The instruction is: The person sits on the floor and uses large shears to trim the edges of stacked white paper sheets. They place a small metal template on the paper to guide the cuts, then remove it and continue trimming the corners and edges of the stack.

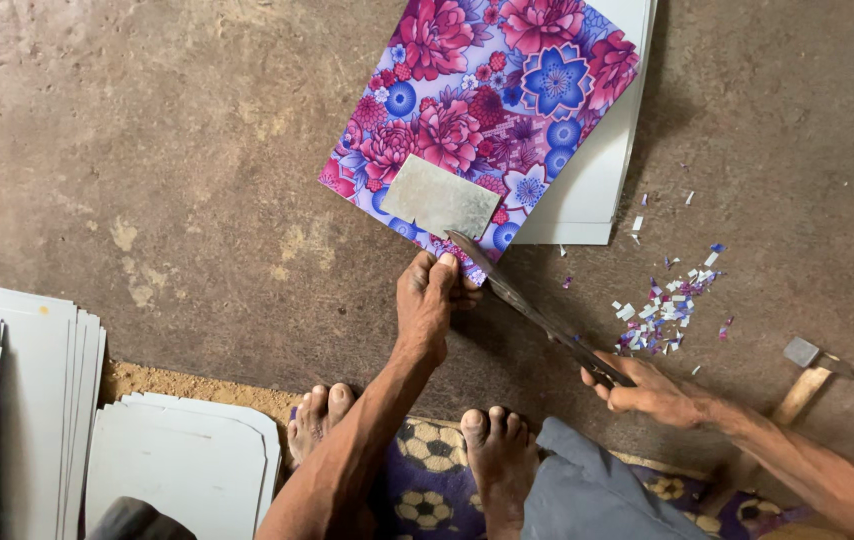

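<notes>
Floral sheet: pink, magenta and blue flowers covered the glossy sheet [487, 100], which lay flat on the bare concrete floor [177, 150] toward its far edge, atop a stack of plain white boards [597, 190].

Template: a small grey rectangular plate [439, 197], dull and scuffed, rested near the sheet's lower corner, tilted with the sheet's edge.

Left hand: the left hand [429, 300] pressed down on that lower corner, fingertips flat and close together beside the plate, pinning the sheet to the floor.

Right hand: the right hand [647, 390] was closed around the handles of long dark shears [532, 305], whose blades reached up and left to meet the sheet's corner just beside the left fingertips.

Doing it well: judging from the view, a clean cut would call for the blades to run tight along the plate's edge while the pinning fingers stayed clear of the tips and kept the sheet from sliding.

Offcuts: a scatter of tiny white, pink and blue trimmings [667, 305] lay on the floor to the right of the shears.

Hammer: a hammer with a wooden handle [805, 375] rested near the right forearm, toward the floor's right edge.

Surroundings: stacks of white cut boards [37, 400] stood at the floor's near-left corner; two bare feet [492, 445] rested on a football-patterned mat [427, 480] at the near edge.
</notes>
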Demonstrator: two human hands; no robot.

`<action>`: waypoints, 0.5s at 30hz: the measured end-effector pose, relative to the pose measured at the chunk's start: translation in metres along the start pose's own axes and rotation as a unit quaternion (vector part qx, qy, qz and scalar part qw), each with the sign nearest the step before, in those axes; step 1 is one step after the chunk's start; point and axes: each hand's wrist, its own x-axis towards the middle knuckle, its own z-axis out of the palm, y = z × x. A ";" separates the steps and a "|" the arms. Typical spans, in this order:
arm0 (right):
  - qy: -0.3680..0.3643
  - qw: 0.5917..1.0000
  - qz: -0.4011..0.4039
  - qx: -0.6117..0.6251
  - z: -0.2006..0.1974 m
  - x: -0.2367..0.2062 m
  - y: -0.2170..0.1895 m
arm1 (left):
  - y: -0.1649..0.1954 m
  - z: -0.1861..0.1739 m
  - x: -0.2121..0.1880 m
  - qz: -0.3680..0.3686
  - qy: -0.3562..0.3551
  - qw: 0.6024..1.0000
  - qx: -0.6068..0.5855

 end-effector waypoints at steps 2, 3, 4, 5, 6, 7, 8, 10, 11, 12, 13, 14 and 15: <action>-0.001 1.000 -0.024 -0.018 -0.005 0.000 -0.004 | -0.001 0.001 0.002 -0.003 0.006 1.000 0.005; -0.002 0.999 -0.036 -0.027 -0.007 0.000 -0.006 | -0.001 0.001 0.003 -0.005 0.008 1.000 0.008; 0.000 0.999 -0.031 -0.026 -0.010 0.000 -0.008 | -0.001 0.001 0.004 -0.008 0.010 1.000 0.010; 0.002 0.999 -0.026 -0.026 -0.012 0.000 -0.010 | -0.001 0.000 0.004 -0.007 0.013 1.000 0.005; 0.004 0.999 -0.022 -0.025 -0.013 0.000 -0.011 | -0.001 0.000 0.004 -0.005 0.015 1.000 0.001; 0.008 0.999 -0.022 -0.036 -0.013 0.000 -0.011 | -0.001 0.000 0.004 -0.002 0.016 1.000 -0.001; 0.012 0.999 -0.022 -0.047 -0.012 -0.001 -0.010 | -0.002 0.001 0.003 -0.001 0.016 1.000 -0.009; 0.020 0.997 -0.018 -0.066 -0.006 0.000 -0.005 | -0.005 0.005 -0.001 0.000 0.017 1.000 -0.025; 0.035 0.996 -0.021 -0.080 0.001 0.000 0.000 | -0.008 0.010 -0.004 -0.001 0.022 0.999 -0.032; 0.038 0.996 -0.009 -0.075 0.007 -0.001 0.005 | -0.012 0.015 -0.007 -0.002 0.023 0.999 -0.039; 0.048 0.996 -0.004 -0.075 0.016 -0.002 0.011 | -0.017 0.022 -0.009 0.001 0.025 0.998 -0.053; 0.061 0.996 0.004 -0.071 0.024 -0.003 0.019 | -0.021 0.030 -0.009 0.014 0.020 0.997 -0.066; 0.065 0.995 0.015 -0.069 0.033 -0.005 0.028 | -0.025 0.035 -0.011 0.025 0.019 0.997 -0.077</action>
